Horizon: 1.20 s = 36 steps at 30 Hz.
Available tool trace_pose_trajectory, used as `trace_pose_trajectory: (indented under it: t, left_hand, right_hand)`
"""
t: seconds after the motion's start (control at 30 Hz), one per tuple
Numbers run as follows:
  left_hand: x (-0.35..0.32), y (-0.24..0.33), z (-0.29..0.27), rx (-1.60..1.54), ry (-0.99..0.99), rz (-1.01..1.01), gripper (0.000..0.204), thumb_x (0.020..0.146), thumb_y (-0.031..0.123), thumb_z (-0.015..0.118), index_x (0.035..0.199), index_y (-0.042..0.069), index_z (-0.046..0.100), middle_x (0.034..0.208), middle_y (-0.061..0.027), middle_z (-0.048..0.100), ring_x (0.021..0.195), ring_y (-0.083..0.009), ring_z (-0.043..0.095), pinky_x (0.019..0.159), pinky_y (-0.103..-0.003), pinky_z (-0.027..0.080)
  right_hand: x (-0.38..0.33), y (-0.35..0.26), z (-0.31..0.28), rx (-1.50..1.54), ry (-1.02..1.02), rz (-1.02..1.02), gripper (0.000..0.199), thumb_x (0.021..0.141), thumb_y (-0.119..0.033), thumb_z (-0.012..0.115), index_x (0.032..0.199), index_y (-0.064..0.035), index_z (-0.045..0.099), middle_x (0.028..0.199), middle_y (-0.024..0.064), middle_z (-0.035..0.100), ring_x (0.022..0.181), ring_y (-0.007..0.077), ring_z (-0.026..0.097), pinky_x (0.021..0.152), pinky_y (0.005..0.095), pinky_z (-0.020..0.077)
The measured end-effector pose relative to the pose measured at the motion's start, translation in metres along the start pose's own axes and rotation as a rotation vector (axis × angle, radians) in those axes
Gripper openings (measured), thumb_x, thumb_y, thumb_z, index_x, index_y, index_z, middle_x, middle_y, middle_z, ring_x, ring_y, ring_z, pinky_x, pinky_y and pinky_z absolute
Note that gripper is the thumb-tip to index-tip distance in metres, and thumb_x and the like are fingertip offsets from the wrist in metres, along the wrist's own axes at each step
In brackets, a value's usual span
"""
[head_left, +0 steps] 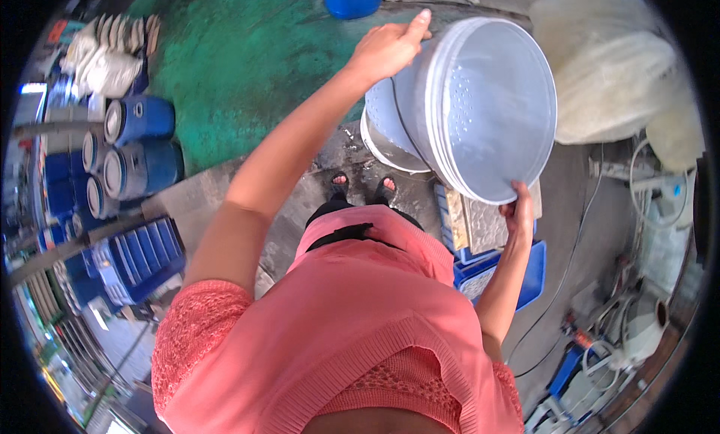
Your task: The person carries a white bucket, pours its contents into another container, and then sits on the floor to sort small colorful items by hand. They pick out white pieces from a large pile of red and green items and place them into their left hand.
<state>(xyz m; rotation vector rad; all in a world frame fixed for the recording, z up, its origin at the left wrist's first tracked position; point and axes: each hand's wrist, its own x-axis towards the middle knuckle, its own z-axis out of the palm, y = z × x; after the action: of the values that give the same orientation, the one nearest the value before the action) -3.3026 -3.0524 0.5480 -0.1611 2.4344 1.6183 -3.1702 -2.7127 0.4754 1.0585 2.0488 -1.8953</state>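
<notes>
A large white bucket [480,108] is held tilted in the air, its mouth facing the camera, droplets visible inside. The left hand [386,48] lies against its upper outer wall, fingers curled over. The right hand [520,209] grips the lower rim. A second white bucket [386,134] stands on the floor directly beneath. Blue drums [139,145] lie well apart at left.

We see bright, even daylight with soft shadows; fisheye bending grows toward the black rim, and detail blurs around nine o'clock.
</notes>
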Motion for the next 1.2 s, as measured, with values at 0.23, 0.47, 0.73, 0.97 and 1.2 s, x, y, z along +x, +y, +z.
trace_pose_trajectory:
  t: [0.23,0.47,0.73,0.97,1.2]
  left_hand:
    - [0.054,-0.129,0.041,-0.377,0.119,-0.31,0.053,0.088,0.04,0.043,0.125,0.002,0.042,0.123,-0.0151,0.049,0.11,-0.0244,0.048,0.092,-0.036,0.036]
    - [0.048,-0.124,0.028,-0.248,0.226,-0.049,0.033,0.08,0.018,0.061,0.109,0.004,0.055,0.098,-0.0096,0.063,0.085,-0.0199,0.062,0.073,-0.033,0.048]
    - [0.036,-0.143,0.032,0.134,0.24,-0.015,0.03,0.076,0.019,0.064,0.103,0.006,0.06,0.095,-0.0118,0.065,0.089,-0.0223,0.062,0.079,-0.032,0.048]
    - [0.049,-0.195,0.101,0.183,0.14,0.056,0.032,0.072,0.017,0.067,0.1,0.006,0.057,0.092,-0.0095,0.065,0.085,-0.0222,0.063,0.078,-0.033,0.048]
    - [0.107,-0.248,0.075,0.479,0.076,0.183,0.042,0.072,0.028,0.059,0.11,0.011,0.056,0.11,-0.0088,0.058,0.098,-0.0264,0.057,0.083,-0.036,0.044]
  right_hand:
    - [0.009,0.019,0.03,0.006,-0.171,0.088,0.022,0.079,-0.028,0.051,0.065,-0.0134,0.043,0.046,-0.0044,0.033,0.033,0.0069,0.023,0.033,0.023,0.0148]
    - [0.053,0.062,0.035,-0.109,-0.196,0.169,0.031,0.082,-0.031,0.045,0.056,-0.0172,0.033,0.046,-0.0054,0.025,0.034,0.0075,0.021,0.034,0.0244,0.014]
    - [0.094,0.121,0.085,-0.355,-0.273,0.309,0.033,0.084,-0.039,0.045,0.068,-0.0109,0.045,0.051,-0.0001,0.037,0.038,0.0102,0.034,0.034,0.0264,0.0246]
    - [0.077,0.148,0.057,-0.419,-0.157,0.147,0.031,0.085,-0.032,0.049,0.095,-0.0037,0.055,0.058,0.0033,0.047,0.042,0.0139,0.045,0.038,0.0292,0.0384]
    - [-0.087,0.212,-0.043,0.56,0.038,0.218,0.029,0.085,-0.004,0.039,0.113,-0.0003,0.046,0.086,0.0083,0.055,0.08,0.0188,0.059,0.067,0.0284,0.0517]
